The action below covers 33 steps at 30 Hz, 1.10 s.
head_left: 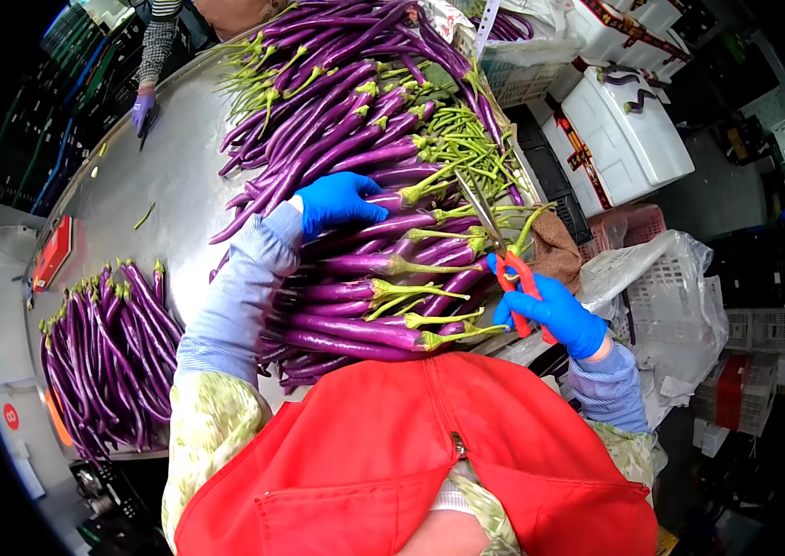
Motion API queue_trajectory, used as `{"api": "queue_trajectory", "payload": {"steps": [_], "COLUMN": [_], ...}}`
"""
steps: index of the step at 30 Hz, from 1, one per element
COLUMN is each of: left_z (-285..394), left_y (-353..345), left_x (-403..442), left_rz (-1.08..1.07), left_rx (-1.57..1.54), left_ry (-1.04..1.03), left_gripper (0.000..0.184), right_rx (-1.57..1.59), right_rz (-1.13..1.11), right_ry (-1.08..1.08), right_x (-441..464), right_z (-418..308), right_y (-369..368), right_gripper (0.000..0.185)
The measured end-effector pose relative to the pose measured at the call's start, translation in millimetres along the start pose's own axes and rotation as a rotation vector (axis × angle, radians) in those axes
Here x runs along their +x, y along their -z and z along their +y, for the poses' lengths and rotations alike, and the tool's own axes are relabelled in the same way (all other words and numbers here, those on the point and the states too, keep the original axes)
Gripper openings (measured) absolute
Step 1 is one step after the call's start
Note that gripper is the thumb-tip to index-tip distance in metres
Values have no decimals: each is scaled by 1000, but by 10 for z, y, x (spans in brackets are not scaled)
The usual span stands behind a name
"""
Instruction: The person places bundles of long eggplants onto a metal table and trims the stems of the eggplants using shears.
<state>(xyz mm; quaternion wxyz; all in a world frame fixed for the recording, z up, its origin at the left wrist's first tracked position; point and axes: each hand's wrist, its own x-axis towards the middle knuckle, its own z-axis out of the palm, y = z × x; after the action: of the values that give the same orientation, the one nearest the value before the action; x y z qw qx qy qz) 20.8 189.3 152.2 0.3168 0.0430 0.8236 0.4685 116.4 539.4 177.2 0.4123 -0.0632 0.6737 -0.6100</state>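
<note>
My left hand (337, 202), in a blue glove, is closed over a long purple eggplant (394, 199) on top of a heap. Its fingers curl around the body, just below the green cap. In my gloved right hand (555, 310) is a pair of scissors (524, 283) with red handles, my fingers wrapped through and around them. The metal blades stand apart and point up and left, near the stem end of the held eggplant; whether they touch it I cannot tell. Cut green stems (467, 148) lie heaped just beyond the blade tips.
A second heap of eggplants (110, 357) lies at the left of the metal table (179, 195). Another person's purple-gloved hand (143, 109) holds a dark tool at the far edge. White foam boxes (629, 139), a brown cloth (555, 248) and a plastic-wrapped crate (666, 296) are at right.
</note>
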Motion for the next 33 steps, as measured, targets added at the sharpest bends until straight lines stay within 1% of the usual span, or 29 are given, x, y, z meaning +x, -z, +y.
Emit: {"api": "queue_trajectory", "payload": {"steps": [4, 7, 8, 10, 11, 12, 13, 14, 17, 18, 21, 24, 27, 30, 33], "left_z": [-33, -237, -304, -310, -303, -291, -232, -237, -271, -279, -246, -248, -248, -267, -284], "left_y": [165, 244, 243, 189, 163, 133, 119, 112, 113, 110, 84, 86, 76, 87, 75], "left_x": [24, -16, -5, -42, -70, -108, -166, -179, -192, -192, -237, -228, -197, -171, -184], "left_rz": [-61, -102, -102, -81, -66, -37, -12, -14, -25, -30, 6, 15, 19, 1, -3], "left_rx": [-4, -35, -33, -166, -232, -258, -244, -237, -206, -193, -152, -102, -74, -23, -62], "left_ry": [52, 113, 89, 96, 97, 26, 25, 9, -20, -28, -76, -88, -93, -97, -84], "left_gripper": [37, 34, 34, 37, 38, 36, 37, 37, 40, 42, 41, 42, 42, 43, 44], "right_rx": [-90, -133, -194, -326, -449, -573, -698, -840, -989, -1047, -993, -937, -893, -651, -639], "right_rz": [-30, -7, -23, -55, -53, -50, -48, -34, -56, -71, -54, -14, -33, -5, -33], "right_ry": [-75, -131, -154, -193, -198, -201, -204, -123, -176, -134, -119, -60, -90, -175, -177], "right_x": [-49, -71, -52, 43, 89, 139, 189, 276, 387, 399, 490, 521, 516, 490, 500], "right_z": [-95, -124, -145, -254, -367, -510, -604, -573, -862, -903, -794, -611, -595, -647, -653], "right_y": [15, -9, -5, 45, 37, 8, 1, 35, -90, -129, -148, -106, -94, -126, -123], "right_gripper": [61, 51, 49, 45, 46, 47, 49, 44, 40, 38, 39, 40, 37, 32, 27]}}
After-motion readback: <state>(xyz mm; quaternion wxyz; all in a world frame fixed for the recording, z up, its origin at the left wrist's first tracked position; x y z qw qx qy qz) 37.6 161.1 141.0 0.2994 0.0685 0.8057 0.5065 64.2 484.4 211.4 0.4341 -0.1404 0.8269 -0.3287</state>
